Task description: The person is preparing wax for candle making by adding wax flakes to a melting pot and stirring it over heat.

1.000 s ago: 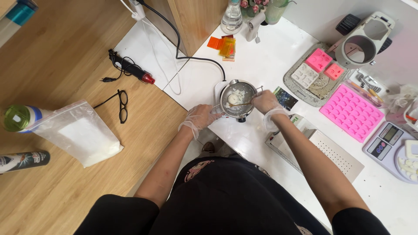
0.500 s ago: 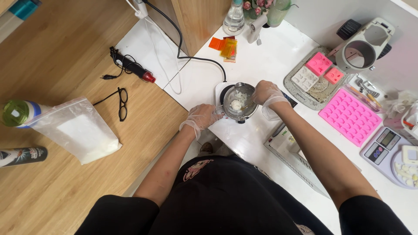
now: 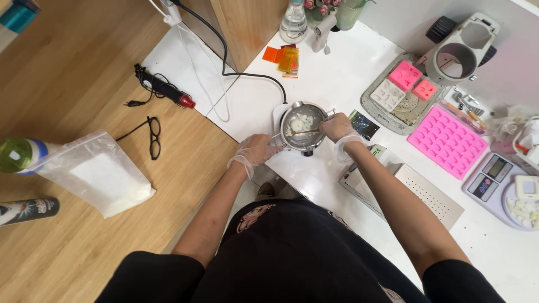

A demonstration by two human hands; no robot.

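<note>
A small steel pot (image 3: 288, 116) with white lumps in it sits on a small white hot plate (image 3: 277, 115) on the white table. My gloved left hand (image 3: 255, 152) grips the pot's handle at its near left side. Just right of the pot, my gloved right hand (image 3: 339, 127) holds a thin stick (image 3: 307, 132) whose tip rests among the white lumps.
A black cord (image 3: 236, 62) runs from the hot plate to the back. Pink silicone moulds (image 3: 447, 141), a grey tray (image 3: 377, 112), a scale (image 3: 494, 175) and a perforated white box (image 3: 426, 196) lie to the right. Glasses (image 3: 152, 136), a plastic bag (image 3: 92, 174) and a heat gun (image 3: 163, 90) lie left.
My right hand moved back toward me and to the right with the stick, stirring the white lumps. My left hand stayed on the pot handle.
</note>
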